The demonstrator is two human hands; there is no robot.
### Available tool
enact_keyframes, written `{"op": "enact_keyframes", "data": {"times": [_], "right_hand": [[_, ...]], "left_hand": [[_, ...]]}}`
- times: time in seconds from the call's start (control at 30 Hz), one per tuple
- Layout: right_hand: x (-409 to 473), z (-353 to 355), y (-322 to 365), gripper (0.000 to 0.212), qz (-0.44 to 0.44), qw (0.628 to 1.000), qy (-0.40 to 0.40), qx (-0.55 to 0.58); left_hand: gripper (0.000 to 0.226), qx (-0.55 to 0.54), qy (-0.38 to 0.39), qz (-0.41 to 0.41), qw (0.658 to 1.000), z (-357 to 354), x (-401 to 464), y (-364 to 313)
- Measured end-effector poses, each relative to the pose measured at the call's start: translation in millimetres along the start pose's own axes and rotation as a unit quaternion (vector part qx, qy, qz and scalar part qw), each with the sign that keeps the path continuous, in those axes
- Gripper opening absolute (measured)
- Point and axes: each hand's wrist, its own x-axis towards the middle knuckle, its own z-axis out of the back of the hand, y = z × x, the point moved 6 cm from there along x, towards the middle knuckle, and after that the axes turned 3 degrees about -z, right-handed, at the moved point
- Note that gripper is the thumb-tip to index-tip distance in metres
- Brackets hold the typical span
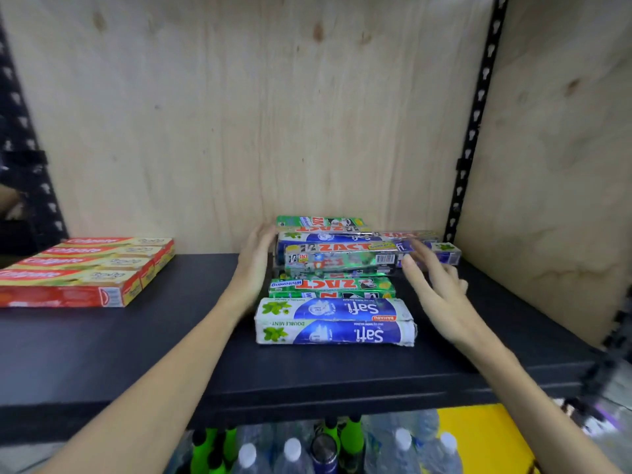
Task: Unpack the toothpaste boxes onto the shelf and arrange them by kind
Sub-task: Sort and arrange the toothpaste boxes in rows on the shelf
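both hands flat-fingered, gripping nothing: left hand (254, 265) touches toothpaste boxes (337, 268) mid-shelf (136, 354), right hand (432, 285) reaches over them; red boxes (85, 268) far left.

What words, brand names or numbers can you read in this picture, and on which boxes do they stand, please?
"Safi": on both blue boxes at the front.
"DOUBLE MINT": on the nearer Safi box.
"ZACT" and "Whitening": on the green box behind them.
"ZACT": on the tilted box between the left hand and right hand.
"Colgate": on the red boxes, blurred.
Smaller print, barcode digits: unreadable.
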Motion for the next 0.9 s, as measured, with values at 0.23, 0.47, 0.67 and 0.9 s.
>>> {"op": "enact_keyframes", "data": {"times": [0.23, 0.47, 0.67, 0.9], "right_hand": [[-72, 2, 18, 0.082, 0.032, 0.997, -0.013, -0.071], [-113, -6, 27, 0.058, 0.055, 0.998, 0.010, -0.038], [-141, -31, 49, 0.060, 0.088, 0.994, 0.065, -0.022], [-166, -93, 109, 0.058, 0.101, 0.995, 0.018, 0.010]], "left_hand": [[0.079, 0.132, -0.010, 0.027, 0.991, 37, -65, -8], [0.114, 0.255, 0.129, -0.014, 0.958, 44, -126, -20], [0.091, 0.316, 0.102, -0.038, 0.942, 85, -145, -27], [0.050, 0.375, -0.052, -0.054, 0.924, 134, -188, -39]]}}
